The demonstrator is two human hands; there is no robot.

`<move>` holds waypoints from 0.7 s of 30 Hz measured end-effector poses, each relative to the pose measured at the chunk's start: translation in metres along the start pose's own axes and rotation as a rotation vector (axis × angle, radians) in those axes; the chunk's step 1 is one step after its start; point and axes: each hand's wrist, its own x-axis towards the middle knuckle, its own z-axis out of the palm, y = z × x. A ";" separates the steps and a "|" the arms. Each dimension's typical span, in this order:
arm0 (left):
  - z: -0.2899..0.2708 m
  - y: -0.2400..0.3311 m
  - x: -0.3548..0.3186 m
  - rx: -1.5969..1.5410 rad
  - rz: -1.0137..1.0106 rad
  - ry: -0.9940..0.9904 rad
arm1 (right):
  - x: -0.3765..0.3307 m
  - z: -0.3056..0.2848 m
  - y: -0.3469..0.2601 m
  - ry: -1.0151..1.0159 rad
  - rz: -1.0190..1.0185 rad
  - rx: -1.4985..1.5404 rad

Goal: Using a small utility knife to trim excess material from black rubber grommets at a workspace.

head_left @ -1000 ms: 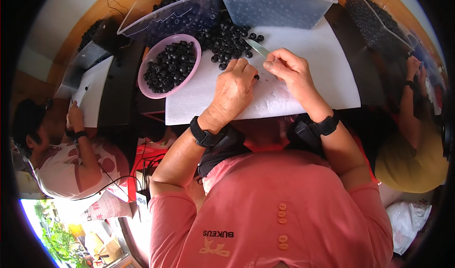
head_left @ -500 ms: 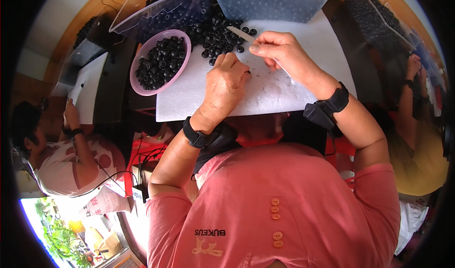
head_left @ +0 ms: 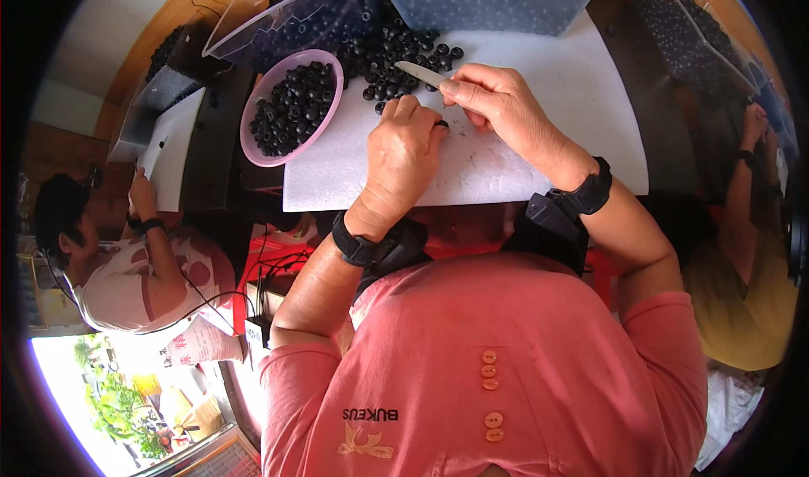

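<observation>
My right hand (head_left: 510, 110) is closed round the end of a small knife (head_left: 420, 74), whose pale blade points left and away, over the near edge of the bead pile. Just left of it, my left hand (head_left: 398, 152) is closed, back upward, above the white foam board (head_left: 539, 174). A small black bead (head_left: 442, 124) shows between its thumb and forefinger; the other fingertips are hidden. Beyond both hands lies a loose heap of round black beads (head_left: 389, 77) with holes. A pink bowl (head_left: 334, 110) holding many such beads stands to the left.
Two clear plastic bins, one at back left (head_left: 295, 34) and one at back centre (head_left: 497, 9), border the board. Another bin (head_left: 691, 39) stands at far right. Co-workers sit on the left (head_left: 160, 279) and right (head_left: 729, 300). Cables (head_left: 282, 262) hang at lower left.
My right hand has come slightly nearer, and the knife now sits lower, closer to my left hand. My left hand keeps its hold on the bead. The whole view has shifted a little.
</observation>
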 end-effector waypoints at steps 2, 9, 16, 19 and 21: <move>0.004 -0.005 -0.003 -0.183 -0.040 0.064 | 0.000 -0.001 0.000 0.012 -0.008 -0.032; -0.018 0.001 0.004 -1.264 -0.611 0.014 | -0.002 -0.002 0.004 -0.007 -0.020 -0.098; -0.002 0.000 0.003 -1.450 -0.639 0.021 | -0.001 0.001 0.010 -0.011 -0.060 -0.182; 0.000 -0.005 0.002 -1.461 -0.630 -0.006 | -0.002 0.001 0.009 -0.015 -0.041 -0.150; -0.001 -0.005 0.002 -1.490 -0.641 -0.012 | -0.002 0.002 0.007 -0.008 -0.020 -0.155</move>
